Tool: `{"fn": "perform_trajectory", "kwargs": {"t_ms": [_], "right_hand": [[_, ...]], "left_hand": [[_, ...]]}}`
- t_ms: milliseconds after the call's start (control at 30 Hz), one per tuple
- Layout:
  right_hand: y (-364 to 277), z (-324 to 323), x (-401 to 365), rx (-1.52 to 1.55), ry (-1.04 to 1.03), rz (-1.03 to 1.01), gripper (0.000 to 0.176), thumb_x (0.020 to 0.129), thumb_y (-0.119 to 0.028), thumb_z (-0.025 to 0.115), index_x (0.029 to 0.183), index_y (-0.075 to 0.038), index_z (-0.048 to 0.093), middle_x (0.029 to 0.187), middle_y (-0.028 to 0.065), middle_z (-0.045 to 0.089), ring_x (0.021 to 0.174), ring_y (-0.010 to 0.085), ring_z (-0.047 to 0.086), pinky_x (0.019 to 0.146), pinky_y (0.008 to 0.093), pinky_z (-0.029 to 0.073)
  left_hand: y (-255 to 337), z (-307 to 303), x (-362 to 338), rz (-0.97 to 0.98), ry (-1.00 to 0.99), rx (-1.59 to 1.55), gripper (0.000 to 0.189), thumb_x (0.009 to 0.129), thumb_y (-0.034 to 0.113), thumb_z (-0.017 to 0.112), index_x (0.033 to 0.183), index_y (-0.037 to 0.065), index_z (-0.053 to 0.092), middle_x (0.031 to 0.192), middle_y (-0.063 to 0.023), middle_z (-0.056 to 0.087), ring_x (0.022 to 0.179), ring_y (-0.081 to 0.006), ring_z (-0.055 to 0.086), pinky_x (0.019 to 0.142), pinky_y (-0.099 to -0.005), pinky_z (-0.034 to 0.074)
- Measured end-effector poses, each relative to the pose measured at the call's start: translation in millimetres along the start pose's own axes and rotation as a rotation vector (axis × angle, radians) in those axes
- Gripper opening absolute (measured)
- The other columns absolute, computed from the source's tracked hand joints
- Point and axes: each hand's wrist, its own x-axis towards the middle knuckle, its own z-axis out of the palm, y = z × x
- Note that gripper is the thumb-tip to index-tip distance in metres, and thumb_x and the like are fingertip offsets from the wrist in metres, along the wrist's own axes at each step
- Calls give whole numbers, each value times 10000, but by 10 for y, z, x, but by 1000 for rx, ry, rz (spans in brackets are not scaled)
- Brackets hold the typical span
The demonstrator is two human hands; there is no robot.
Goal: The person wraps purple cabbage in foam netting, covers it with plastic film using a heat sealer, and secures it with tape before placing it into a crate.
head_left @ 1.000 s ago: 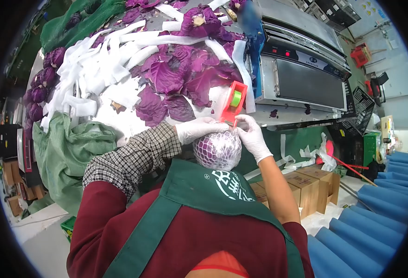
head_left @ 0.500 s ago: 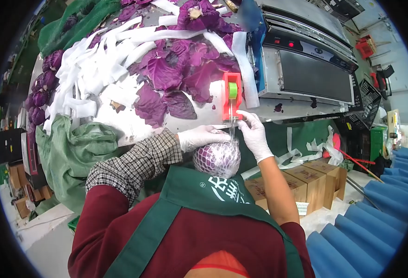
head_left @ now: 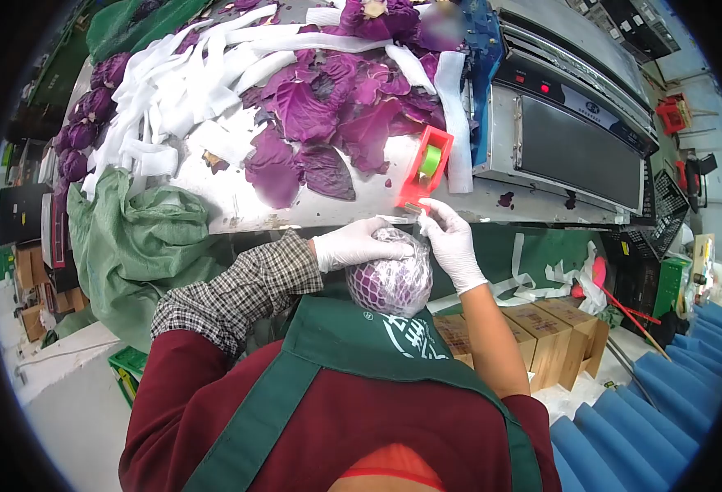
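Observation:
A purple cabbage (head_left: 390,283) in a white foam net and clear plastic wrap rests against my apron. My left hand (head_left: 359,244), in a white glove, is closed over its upper left side. My right hand (head_left: 453,246), also gloved, pinches the gathered end of the plastic wrap (head_left: 421,225) at the cabbage's upper right. Its fingertips are right at the cutting end of a red tape dispenser (head_left: 423,168) holding a green-cored roll. The dispenser sits tilted near the table's front edge. Whether tape is also between my right fingers, I cannot tell.
Loose purple cabbage leaves (head_left: 308,107) and white foam strips (head_left: 189,90) cover much of the metal table (head_left: 238,215). Several cabbages (head_left: 74,164) line its left edge. A wrapping machine (head_left: 574,135) stands right. Green mesh cloth (head_left: 136,238) hangs at left; cardboard boxes (head_left: 553,336) stand below right.
The tape dispenser has turned from upright to slanting. The clear strand stretched between it and the cabbage is no longer drawn out. My right fingers have closed in at the cutter; the view has shifted slightly.

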Motion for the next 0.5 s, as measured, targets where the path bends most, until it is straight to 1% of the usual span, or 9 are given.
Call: {"fn": "perform_trajectory", "kwargs": {"t_ms": [67,133,233,267,333,367,433,500], "right_hand": [[-15,-3,-4,-15,-21,26,284,837,-18,561,1120,-6,560,857,19,583,723,60,523,660,201,447],[-34,6,-14,-41,-20,37,290,850,-2,525,1140,10,539,862,33,599,724,66,536,667,207,459],[-43,48,-46,-1,4,14,292,854,0,515,1145,21,530,889,54,605,744,80,551,683,215,465],[-46,50,-59,3,11,17,310,848,-11,529,1156,16,525,892,55,605,757,78,555,691,216,464],[-53,52,-90,15,27,22,348,835,-34,559,1178,6,514,898,58,605,782,76,562,706,217,461],[-94,43,-118,84,15,72,382,831,-45,572,1199,13,488,916,70,604,802,84,566,721,222,461],[-239,18,-195,218,-9,169,458,822,-66,598,1240,26,437,950,93,603,843,101,574,752,232,460],[-300,112,-241,149,20,135,539,801,-85,635,1266,42,392,972,107,594,857,115,572,770,243,459]], "left_hand": [[-124,-43,17,43,-10,-51,613,792,265,676,1266,-17,408,1132,-100,553,1028,-149,533,912,-292,421],[-65,-39,-36,15,-23,-79,596,796,254,671,1266,-5,412,1128,-90,554,1027,-145,533,911,-292,423],[-34,-54,-67,-7,-43,-123,579,802,237,666,1270,7,414,1122,-76,556,1025,-138,533,908,-289,425],[-28,-68,-72,-11,-49,-136,575,803,231,664,1271,11,414,1120,-72,557,1025,-135,532,908,-288,426],[-53,-97,-61,8,-80,-161,637,786,270,681,1288,8,389,1135,-95,549,1036,-150,532,918,-289,422],[-66,-116,-53,17,-97,-173,669,777,290,689,1297,7,377,1143,-106,545,1042,-157,532,923,-290,419],[-72,-151,-36,10,-111,-141,668,778,295,690,1293,4,380,1145,-106,543,1044,-158,530,923,-289,419],[-89,-168,-19,5,-118,-123,665,777,295,690,1289,1,383,1148,-108,542,1047,-160,530,925,-289,418]]}}
